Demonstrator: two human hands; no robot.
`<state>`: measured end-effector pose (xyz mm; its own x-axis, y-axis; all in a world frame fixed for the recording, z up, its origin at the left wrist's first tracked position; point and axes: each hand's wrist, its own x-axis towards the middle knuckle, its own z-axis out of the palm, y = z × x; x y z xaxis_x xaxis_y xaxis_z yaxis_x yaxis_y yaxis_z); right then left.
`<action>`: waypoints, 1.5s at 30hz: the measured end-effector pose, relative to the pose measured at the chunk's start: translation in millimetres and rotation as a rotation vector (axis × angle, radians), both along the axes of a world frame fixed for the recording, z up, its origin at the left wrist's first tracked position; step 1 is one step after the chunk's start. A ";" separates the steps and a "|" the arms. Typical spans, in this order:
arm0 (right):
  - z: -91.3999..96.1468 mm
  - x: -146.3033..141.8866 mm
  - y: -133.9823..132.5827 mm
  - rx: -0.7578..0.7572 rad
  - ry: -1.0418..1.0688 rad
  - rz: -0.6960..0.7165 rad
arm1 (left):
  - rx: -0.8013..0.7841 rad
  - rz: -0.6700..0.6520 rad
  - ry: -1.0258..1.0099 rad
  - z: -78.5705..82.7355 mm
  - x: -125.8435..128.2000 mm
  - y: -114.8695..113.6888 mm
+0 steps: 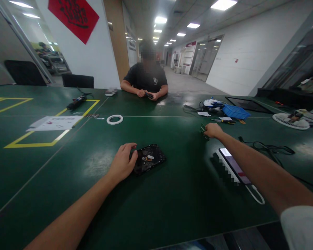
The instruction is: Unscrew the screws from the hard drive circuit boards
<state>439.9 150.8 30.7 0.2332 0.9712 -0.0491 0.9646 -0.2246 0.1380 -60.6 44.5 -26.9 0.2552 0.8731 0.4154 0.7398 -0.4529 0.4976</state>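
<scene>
My left hand (pixel 123 159) is at the left end of a black device housing (pixel 151 163), thumb and fingers closed about its upper left corner. The housing lies flat and a little askew on the green table, its inside facing up, with small whitish and orange parts near the middle. Farther off to the right, my right hand (pixel 213 130) pinches a small green circuit board (pixel 203 129) just at the tabletop. My fingers hide part of the board. Beneath my right forearm lies a phone (pixel 233 165) with its screen lit and a white cable (pixel 258 198) beside it.
Across the table a person (pixel 148 78) handles a small dark object. A blue tray (pixel 236 111), screwdriver (pixel 226 121) and black cable (pixel 273 147) are to the right. A white ring (pixel 114 119), paper sheet (pixel 56 123) and yellow tape (pixel 31 144) are to the left.
</scene>
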 end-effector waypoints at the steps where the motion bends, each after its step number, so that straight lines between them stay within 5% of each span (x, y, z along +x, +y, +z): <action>1: 1.0 -7.5 0.3 -0.011 -0.004 0.017 | -0.003 0.003 -0.001 -0.4 -1.0 1.1; 18: -9.7 -114.9 -27.5 0.040 0.045 0.240 | -0.091 -0.052 0.236 20.1 -17.7 4.3; 25: -11.4 -116.4 -11.7 0.084 0.087 0.305 | -0.186 -0.180 0.346 30.5 -25.4 -1.6; 33: -6.5 -122.5 7.8 0.050 0.169 0.521 | -0.221 -0.155 0.412 38.6 -27.6 -12.5; 39: 6.4 -107.6 1.0 -0.043 0.183 0.628 | -0.229 -0.177 0.426 39.8 -25.1 -18.2; 45: 12.4 -89.3 -21.0 -0.066 0.162 0.577 | -0.227 -0.192 0.482 40.6 -22.0 -21.6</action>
